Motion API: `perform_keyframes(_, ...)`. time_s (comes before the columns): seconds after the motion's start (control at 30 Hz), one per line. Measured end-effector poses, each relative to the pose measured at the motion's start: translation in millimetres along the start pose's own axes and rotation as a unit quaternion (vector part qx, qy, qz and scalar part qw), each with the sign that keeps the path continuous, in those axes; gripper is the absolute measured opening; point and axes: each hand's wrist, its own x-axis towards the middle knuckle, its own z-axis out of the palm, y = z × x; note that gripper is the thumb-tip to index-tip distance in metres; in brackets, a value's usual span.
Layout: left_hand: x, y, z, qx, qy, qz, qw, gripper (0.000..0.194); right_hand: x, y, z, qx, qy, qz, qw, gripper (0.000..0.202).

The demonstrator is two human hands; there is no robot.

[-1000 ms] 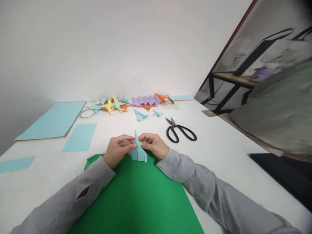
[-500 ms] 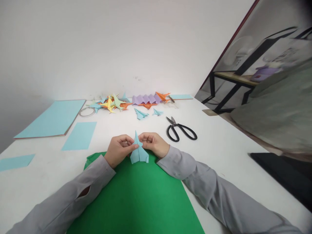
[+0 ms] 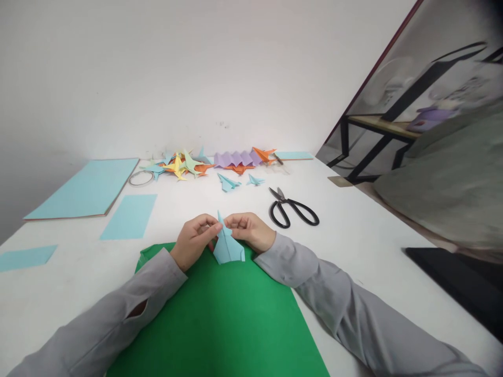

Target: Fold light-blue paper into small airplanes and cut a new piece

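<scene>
Between my hands, over the far edge of a green sheet (image 3: pixel 220 314), is a light blue folded paper plane (image 3: pixel 228 248), its narrow nose pointing away from me. My left hand (image 3: pixel 194 240) pinches it near the nose from the left, thumb on top. From the right, my right hand (image 3: pixel 253 230) grips its other side near the front, the fingertips partly hidden behind the paper. Two smaller blue folded planes (image 3: pixel 227 183) (image 3: pixel 255 180) lie beyond my hands.
Black-handled scissors (image 3: pixel 293 208) lie partly open at the right. Colourful folded figures (image 3: pixel 190 163) and purple pleated paper (image 3: pixel 237 159) line the wall. Blue sheets (image 3: pixel 129 216) are on the left. A black flat object (image 3: pixel 451 283) is at the right edge.
The blue plane has tilted, its tail swinging slightly to the right. My left thumb has moved up toward the nose. My right hand has barely moved.
</scene>
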Motion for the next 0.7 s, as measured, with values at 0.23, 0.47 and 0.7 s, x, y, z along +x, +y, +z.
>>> perform_keyframes(0.23, 1.3, 1.2, 0.5, 0.006, 0.003, 0.015, 1.0, 0.025, -0.1, -4.1, 3.8, -0.022, -0.005, 0.021, 1.0, 0.025)
perform_keyframes(0.47, 0.6, 3.0, -0.4, -0.01, 0.017, 0.015, 1.0, 0.023, 0.2, -4.2, 3.7, -0.02, -0.019, 0.02, 0.999, 0.027)
perform_keyframes(0.7, 1.6, 2.6, -4.2, -0.037, 0.033, 0.011, 0.999, 0.018, -0.9, -5.5, 3.8, -0.02, -0.019, 0.032, 0.999, 0.026)
